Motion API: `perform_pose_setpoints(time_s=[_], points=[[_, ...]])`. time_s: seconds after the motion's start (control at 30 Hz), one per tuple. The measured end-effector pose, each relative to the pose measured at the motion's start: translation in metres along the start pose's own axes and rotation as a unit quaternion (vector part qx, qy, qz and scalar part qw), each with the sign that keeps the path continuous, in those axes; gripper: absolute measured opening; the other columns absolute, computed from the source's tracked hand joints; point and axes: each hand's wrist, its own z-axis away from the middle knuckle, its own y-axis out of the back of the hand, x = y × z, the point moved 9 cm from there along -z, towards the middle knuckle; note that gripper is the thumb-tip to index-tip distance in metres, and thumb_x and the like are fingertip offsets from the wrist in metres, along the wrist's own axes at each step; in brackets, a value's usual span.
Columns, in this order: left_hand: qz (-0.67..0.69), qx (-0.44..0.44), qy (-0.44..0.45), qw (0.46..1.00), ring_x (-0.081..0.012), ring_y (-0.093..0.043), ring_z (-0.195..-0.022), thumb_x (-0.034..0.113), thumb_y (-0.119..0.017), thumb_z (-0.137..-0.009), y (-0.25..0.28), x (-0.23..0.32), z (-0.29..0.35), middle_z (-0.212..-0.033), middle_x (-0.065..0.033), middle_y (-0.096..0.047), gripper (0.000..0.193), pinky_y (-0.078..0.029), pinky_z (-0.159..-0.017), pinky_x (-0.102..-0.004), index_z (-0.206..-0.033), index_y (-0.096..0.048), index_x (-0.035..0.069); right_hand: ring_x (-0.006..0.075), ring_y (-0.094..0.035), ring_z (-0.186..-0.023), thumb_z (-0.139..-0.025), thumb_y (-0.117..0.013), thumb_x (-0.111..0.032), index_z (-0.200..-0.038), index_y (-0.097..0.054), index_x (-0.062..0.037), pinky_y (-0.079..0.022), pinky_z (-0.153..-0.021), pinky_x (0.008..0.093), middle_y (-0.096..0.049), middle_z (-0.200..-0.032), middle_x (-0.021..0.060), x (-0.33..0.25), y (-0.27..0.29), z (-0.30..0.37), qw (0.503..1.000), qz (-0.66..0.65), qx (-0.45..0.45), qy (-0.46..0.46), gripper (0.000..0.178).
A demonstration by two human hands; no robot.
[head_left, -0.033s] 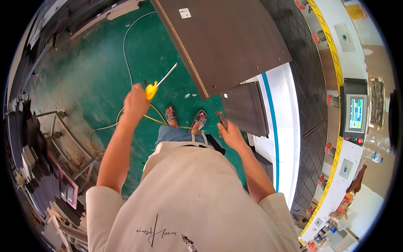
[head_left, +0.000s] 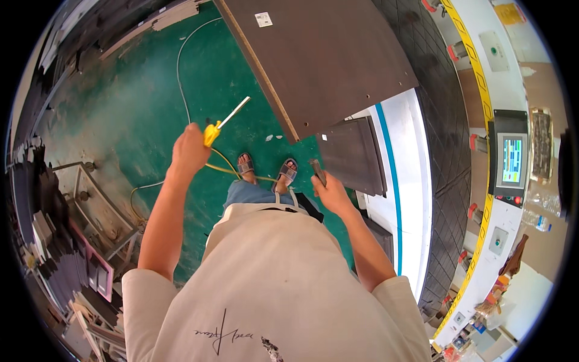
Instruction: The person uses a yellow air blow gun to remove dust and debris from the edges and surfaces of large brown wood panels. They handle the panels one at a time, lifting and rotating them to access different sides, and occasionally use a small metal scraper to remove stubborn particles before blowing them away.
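Note:
A yellow air blow gun [head_left: 211,133] with a straight metal nozzle sits in my left hand [head_left: 190,149], whose fingers are wrapped round it. Its nozzle points up and right, toward the near-left edge of a large dark brown panel [head_left: 325,54], without touching it. My right hand [head_left: 332,192] grips a short dark tool [head_left: 318,172] with a flat end; its exact kind is hard to make out. Below the big panel, smaller dark panels [head_left: 350,154] lie just beyond my right hand. A yellow hose [head_left: 224,161] runs between my left hand and my feet.
A white ledge with a blue stripe [head_left: 389,163] and a dark roller bed [head_left: 449,151] stand to the right. Past them is a machine with a control screen [head_left: 512,160]. At left are a metal cart [head_left: 84,196] and stacked dark strips [head_left: 57,256]. Green floor [head_left: 139,90] spreads ahead.
My left hand with the blow gun has shifted slightly left and toward me, and the nozzle tip has dropped a little. My right hand has hardly moved.

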Motion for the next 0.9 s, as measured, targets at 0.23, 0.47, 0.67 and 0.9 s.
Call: perform_pose_setpoints(time_s=[0.23,0.47,0.67,0.9], points=[[0.116,-0.116,-0.006,0.986,-0.0393,-0.068,-0.073,0.036,-0.076,-0.090,0.000,0.020,0.022,-0.081,-0.0202,-0.070,0.047,-0.054,-0.069,-0.0456,-0.116,-0.065,-0.002,0.0418,-0.062,-0.119,-0.105,-0.054,-0.035,-0.140,-0.054,-0.0001,-0.049,-0.099,0.0452,-0.065,-0.127,0.0256,-0.044,0.009,0.001,0.998,0.032,-0.004,0.058,0.049],[0.010,-0.219,-0.001,0.976,-0.0380,-0.070,-0.075,0.062,-0.075,-0.080,-0.010,0.033,0.057,-0.079,-0.0207,-0.072,0.062,-0.055,-0.071,-0.0473,-0.087,-0.076,0.000,0.0415,-0.055,-0.131,-0.106,-0.052,-0.034,-0.147,-0.049,0.0005,-0.044,-0.109,0.0452,-0.057,-0.142,0.0263,-0.045,0.009,-0.009,0.988,0.095,0.011,0.119,0.054],[0.028,-0.224,-0.019,0.974,-0.0378,-0.070,-0.076,0.060,-0.076,-0.080,-0.008,0.032,0.069,-0.076,-0.0190,-0.072,0.058,-0.055,-0.072,-0.0467,-0.084,-0.077,0.002,0.0409,-0.053,-0.135,-0.107,-0.051,-0.035,-0.148,-0.048,0.0005,-0.043,-0.110,0.0447,-0.056,-0.143,0.0261,-0.062,-0.002,-0.016,0.983,0.131,-0.022,0.128,0.054],[0.147,-0.129,-0.063,0.979,-0.0362,-0.067,-0.098,0.031,-0.084,-0.079,-0.023,0.025,0.081,-0.113,-0.0158,-0.063,0.053,-0.054,-0.082,-0.0439,-0.118,-0.062,0.003,0.0457,-0.056,-0.128,-0.106,-0.053,-0.035,-0.149,-0.048,-0.0023,-0.046,-0.106,0.0455,-0.061,-0.135,0.0289,-0.066,0.003,-0.023,0.987,0.099,-0.001,0.130,0.054]])
